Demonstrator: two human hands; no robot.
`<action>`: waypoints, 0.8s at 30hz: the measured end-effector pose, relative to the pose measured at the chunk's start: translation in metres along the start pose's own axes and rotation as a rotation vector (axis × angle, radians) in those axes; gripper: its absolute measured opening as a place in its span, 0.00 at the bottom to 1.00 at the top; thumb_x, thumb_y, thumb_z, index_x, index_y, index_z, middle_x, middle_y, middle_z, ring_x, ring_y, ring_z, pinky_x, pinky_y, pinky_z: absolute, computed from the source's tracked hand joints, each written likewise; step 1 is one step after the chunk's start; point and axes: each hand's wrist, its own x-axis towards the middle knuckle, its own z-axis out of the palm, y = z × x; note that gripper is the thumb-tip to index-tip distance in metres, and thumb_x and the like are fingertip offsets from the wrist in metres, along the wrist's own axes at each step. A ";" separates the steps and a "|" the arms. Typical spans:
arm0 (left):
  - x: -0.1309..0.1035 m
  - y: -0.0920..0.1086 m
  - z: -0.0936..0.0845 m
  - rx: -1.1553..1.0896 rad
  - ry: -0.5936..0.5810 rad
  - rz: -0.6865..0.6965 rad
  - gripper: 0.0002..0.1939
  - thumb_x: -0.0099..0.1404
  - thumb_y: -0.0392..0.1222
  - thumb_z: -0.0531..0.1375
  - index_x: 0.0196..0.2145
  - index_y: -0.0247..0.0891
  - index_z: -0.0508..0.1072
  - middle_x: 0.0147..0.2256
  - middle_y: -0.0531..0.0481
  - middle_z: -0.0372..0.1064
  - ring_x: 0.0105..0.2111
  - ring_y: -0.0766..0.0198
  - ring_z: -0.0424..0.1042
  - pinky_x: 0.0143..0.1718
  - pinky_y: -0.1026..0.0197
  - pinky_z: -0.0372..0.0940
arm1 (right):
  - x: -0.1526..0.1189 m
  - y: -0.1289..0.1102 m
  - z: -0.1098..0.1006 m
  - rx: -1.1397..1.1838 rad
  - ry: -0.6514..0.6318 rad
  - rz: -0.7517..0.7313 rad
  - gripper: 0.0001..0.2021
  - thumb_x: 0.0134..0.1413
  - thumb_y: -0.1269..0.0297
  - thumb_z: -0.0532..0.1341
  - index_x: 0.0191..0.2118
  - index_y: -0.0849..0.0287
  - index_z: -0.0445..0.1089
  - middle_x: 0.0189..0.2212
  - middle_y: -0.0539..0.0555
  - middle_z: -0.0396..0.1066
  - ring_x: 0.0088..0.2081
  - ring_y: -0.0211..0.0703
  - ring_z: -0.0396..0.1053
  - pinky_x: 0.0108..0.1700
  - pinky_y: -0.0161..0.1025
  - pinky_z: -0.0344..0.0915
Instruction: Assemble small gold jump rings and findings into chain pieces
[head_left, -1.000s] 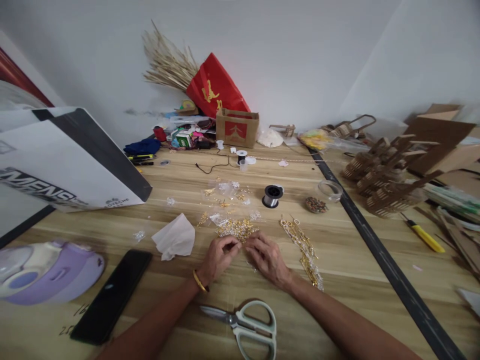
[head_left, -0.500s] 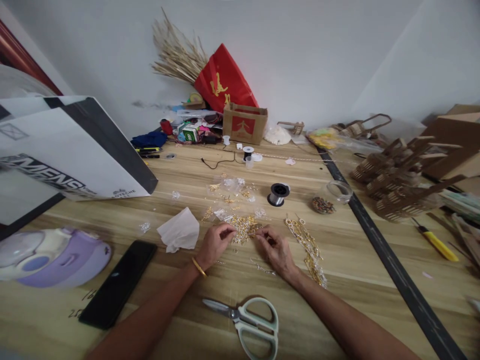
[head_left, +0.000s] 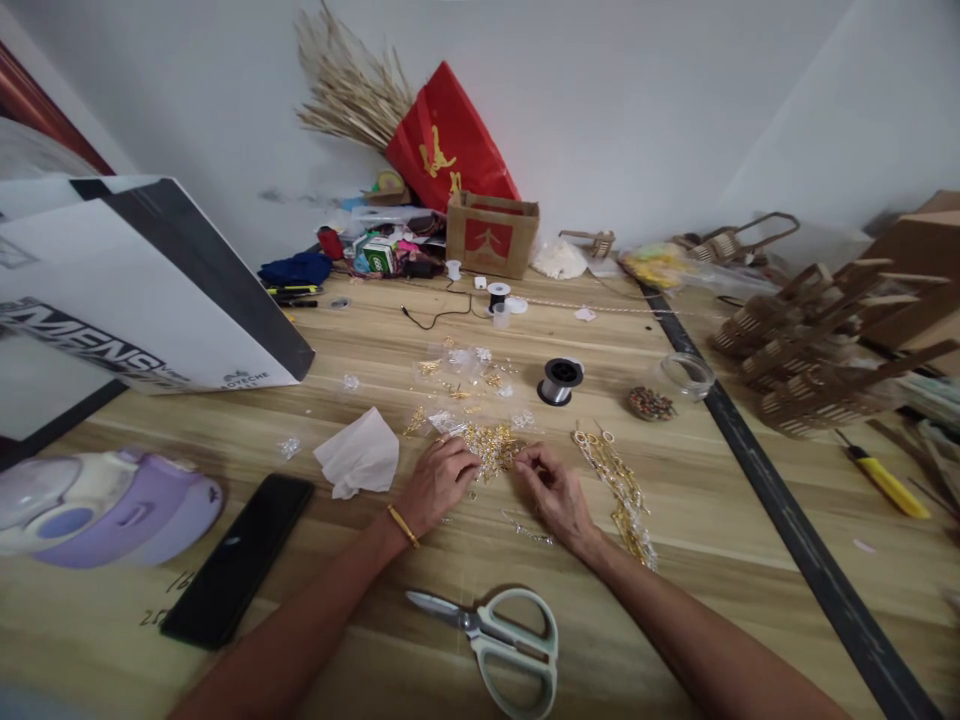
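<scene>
The beads (head_left: 493, 449) lie heaped on the table (head_left: 337, 590) between the left hand (head_left: 441, 482), its fingers bunched at the heap's left edge, and the right hand (head_left: 553, 492), its thumb and forefinger nearly together on the right; whether either grips a bead, I cannot tell. A chain (head_left: 531, 530) lies beside the right hand, scissors (head_left: 499, 635) nearer the person, and a spool (head_left: 560, 382) beyond.
</scene>
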 end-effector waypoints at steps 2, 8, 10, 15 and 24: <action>0.000 -0.002 0.001 -0.012 0.005 0.000 0.07 0.63 0.34 0.56 0.32 0.37 0.74 0.31 0.49 0.68 0.36 0.62 0.65 0.46 0.57 0.60 | 0.000 0.000 0.000 0.001 -0.008 0.014 0.11 0.56 0.58 0.56 0.32 0.60 0.68 0.27 0.51 0.68 0.26 0.37 0.62 0.26 0.33 0.58; -0.002 -0.002 0.001 -0.050 -0.016 0.015 0.08 0.64 0.33 0.55 0.31 0.36 0.74 0.32 0.48 0.68 0.36 0.62 0.65 0.43 0.58 0.61 | -0.001 0.003 0.001 -0.002 -0.019 0.023 0.10 0.55 0.59 0.56 0.32 0.60 0.68 0.25 0.50 0.67 0.23 0.36 0.60 0.25 0.33 0.58; -0.003 -0.001 0.000 -0.055 -0.008 0.021 0.08 0.63 0.33 0.55 0.31 0.37 0.74 0.32 0.48 0.67 0.37 0.61 0.65 0.43 0.58 0.61 | -0.001 0.003 0.001 -0.005 -0.030 0.025 0.10 0.56 0.59 0.56 0.31 0.60 0.67 0.24 0.50 0.66 0.22 0.35 0.60 0.24 0.33 0.57; -0.003 0.000 -0.001 -0.051 0.006 0.006 0.08 0.63 0.31 0.55 0.31 0.36 0.74 0.32 0.48 0.68 0.36 0.61 0.65 0.44 0.58 0.61 | -0.001 0.000 0.000 0.029 -0.029 0.030 0.11 0.56 0.58 0.56 0.31 0.61 0.67 0.24 0.50 0.65 0.22 0.36 0.59 0.24 0.34 0.56; -0.001 -0.002 0.000 -0.113 0.034 -0.052 0.07 0.61 0.29 0.56 0.34 0.36 0.72 0.32 0.48 0.71 0.36 0.61 0.67 0.46 0.56 0.60 | 0.002 -0.002 -0.002 0.085 0.032 0.072 0.12 0.54 0.56 0.57 0.31 0.61 0.68 0.25 0.51 0.66 0.27 0.38 0.62 0.26 0.33 0.59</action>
